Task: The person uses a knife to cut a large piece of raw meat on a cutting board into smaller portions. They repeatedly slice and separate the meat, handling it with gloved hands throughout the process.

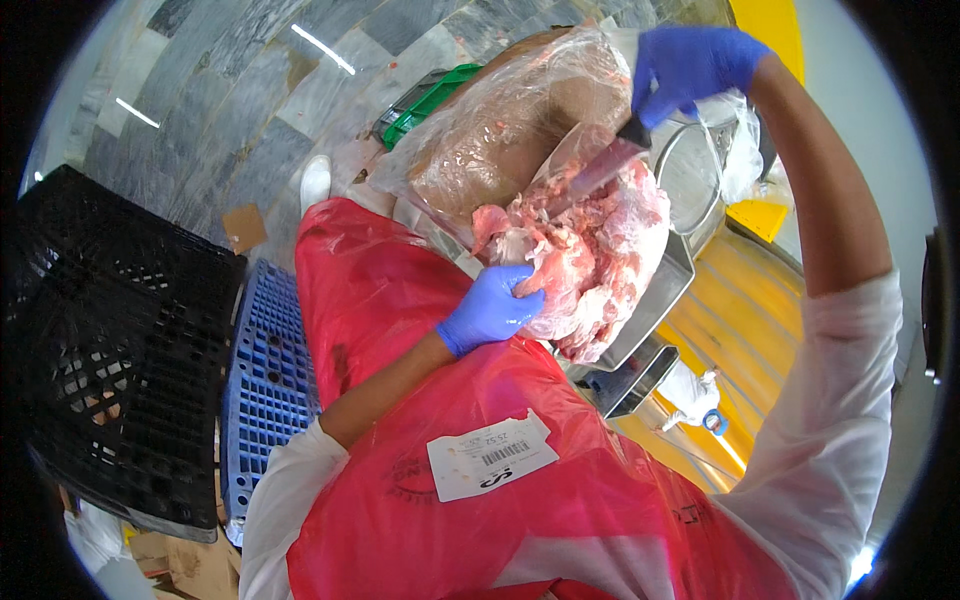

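My left hand [491,308], in a blue glove, is closed on the near left edge of a large piece of raw meat [590,265], pink with white fat. My right hand [690,70], gloved the same way, is raised beyond the meat and wrapped round the dark handle of a knife [605,166]. Its blurred blade points down and left, over or against the top of the meat; I cannot tell how deep it sits. Just beyond is a cardboard box [475,160] lined with clear plastic. A red plastic apron [390,290] with a white label [490,458] covers my front.
A steel tray [655,310] and a round metal-rimmed thing [692,175] stand right of the meat. To my left are a black plastic crate [120,350] and a blue pallet [268,385]. A green crate [430,105] lies behind. Another person [688,394] in white is farther right.
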The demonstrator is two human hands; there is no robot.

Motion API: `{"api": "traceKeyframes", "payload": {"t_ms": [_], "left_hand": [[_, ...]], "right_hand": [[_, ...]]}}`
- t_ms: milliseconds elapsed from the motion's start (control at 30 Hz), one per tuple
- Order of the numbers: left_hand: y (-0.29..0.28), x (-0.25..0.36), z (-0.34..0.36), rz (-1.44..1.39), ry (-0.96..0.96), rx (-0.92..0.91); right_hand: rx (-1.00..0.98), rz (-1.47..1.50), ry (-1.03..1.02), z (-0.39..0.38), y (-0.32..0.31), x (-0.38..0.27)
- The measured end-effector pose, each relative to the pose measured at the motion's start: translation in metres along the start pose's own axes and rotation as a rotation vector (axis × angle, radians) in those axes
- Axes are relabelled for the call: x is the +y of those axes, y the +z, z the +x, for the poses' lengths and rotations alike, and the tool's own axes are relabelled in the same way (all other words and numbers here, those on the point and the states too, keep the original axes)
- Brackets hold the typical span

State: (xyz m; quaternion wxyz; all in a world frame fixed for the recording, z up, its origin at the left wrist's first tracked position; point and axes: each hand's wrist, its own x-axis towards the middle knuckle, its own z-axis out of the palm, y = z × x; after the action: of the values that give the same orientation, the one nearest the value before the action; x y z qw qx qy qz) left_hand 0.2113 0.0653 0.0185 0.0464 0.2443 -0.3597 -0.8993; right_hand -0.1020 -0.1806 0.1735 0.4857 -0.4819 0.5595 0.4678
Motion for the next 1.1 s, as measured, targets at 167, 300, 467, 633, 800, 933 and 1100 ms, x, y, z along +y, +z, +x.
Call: {"api": "traceKeyframes", "payload": {"t_ms": [167, 300, 467, 633, 800, 933, 1100], "left_hand": [[-0.008, -0.01, 0.003, 0.147, -0.073, -0.067], [0.0, -0.001, 0.01, 0.082, -0.045, 0.038], [-0.003, 0.009, 0.01, 0.105, -0.008, 0.037], [-0.013, 0.002, 0.007, 0.278, -0.033, -0.013], [-0.005, -0.002, 0.004, 0.253, -0.054, 0.028], [-0.001, -0.007, 0.003, 0.221, -0.001, 0.049], [0.0, -0.007, 0.002, 0.198, 0.029, 0.067]], "right_hand": [[0.079, 0.063, -0.047, 0.015, 0.004, 0.005], [0.256, -0.165, -0.071, -0.04, 0.049, 0.007], [0.619, 0.149, 0.085, -0.143, 0.172, -0.005], [0.628, 0.42, 0.222, -0.185, 0.269, -0.018], [0.685, 0.406, 0.231, -0.198, 0.285, -0.048], [0.694, 0.341, 0.231, -0.205, 0.263, -0.046], [0.659, 0.237, 0.247, -0.191, 0.262, -0.064]]}}
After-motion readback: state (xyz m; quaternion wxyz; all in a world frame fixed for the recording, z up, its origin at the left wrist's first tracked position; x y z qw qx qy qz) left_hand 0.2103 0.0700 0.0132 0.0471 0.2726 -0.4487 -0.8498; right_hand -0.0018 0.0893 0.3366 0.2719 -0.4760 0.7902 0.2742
